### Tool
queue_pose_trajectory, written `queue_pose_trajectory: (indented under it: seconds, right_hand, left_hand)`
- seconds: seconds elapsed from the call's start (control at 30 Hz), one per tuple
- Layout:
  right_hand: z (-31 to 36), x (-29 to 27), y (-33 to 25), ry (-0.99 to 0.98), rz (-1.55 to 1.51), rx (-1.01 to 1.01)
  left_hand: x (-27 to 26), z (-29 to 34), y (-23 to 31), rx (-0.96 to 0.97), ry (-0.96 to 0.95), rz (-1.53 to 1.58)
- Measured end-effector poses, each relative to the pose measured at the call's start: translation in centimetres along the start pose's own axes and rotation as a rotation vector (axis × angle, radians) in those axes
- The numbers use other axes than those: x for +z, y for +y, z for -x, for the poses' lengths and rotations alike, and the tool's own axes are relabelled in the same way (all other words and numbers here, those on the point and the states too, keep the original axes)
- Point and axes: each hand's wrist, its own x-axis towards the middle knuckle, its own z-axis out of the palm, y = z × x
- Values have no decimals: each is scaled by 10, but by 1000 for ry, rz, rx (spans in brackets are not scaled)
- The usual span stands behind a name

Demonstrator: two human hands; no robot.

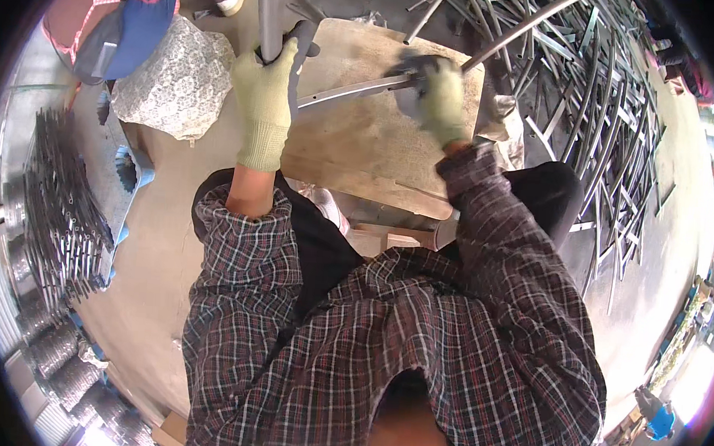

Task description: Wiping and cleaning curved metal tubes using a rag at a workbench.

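Observation:
My left hand (269,89), in a pale yellow-green glove with dark grip patches, is wrapped round a thick grey metal tube (269,12). The tube rises out of the top of the view. To its right my right hand (440,98), gloved alike and smeared by motion, is closed on a thin metal bar (352,92) with small holes. That bar slants over a worn wooden board (353,146). Another metal length (529,24) runs from the right hand to the top right; whether both are one piece is hidden by the glove.
Loose metal strips (612,131) lie heaped on the floor at the right. Bundled dark rods (67,208) are at the left, near a blue-edged stand (138,171). A lace-covered bundle (175,80) sits by another person (133,25) at the upper left.

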Motion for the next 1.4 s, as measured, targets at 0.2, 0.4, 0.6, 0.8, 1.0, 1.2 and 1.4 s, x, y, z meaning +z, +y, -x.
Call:
queue_pose_trajectory:
  seconds: [0.2, 0.4, 0.6, 0.8, 1.0, 1.2, 1.4]
  right_hand:
    - [2, 51, -129, 53, -258, -16]
    - [8, 6, -27, 8, 117, 141]
    - [8, 15, -175, -84, -153, -65]
    - [25, 20, -47, -128, -83, 157]
    - [21, 27, -111, 4, 10, 9]
    - [20, 29, -42, -219, -49, 285]
    - [33, 44, -58, -47, 353, 373]
  left_hand:
    - [19, -4, 5, 53, 54, -52]
    - [-8, -4, -19, 32, 107, 153]
    - [6, 1, -3, 106, 116, 43]
    - [-19, 0, -18, 11, 104, 219]
    - [2, -2, -6, -8, 139, 228]
    - [-10, 0, -7, -18, 167, 176]
    - [5, 4, 0, 56, 179, 168]
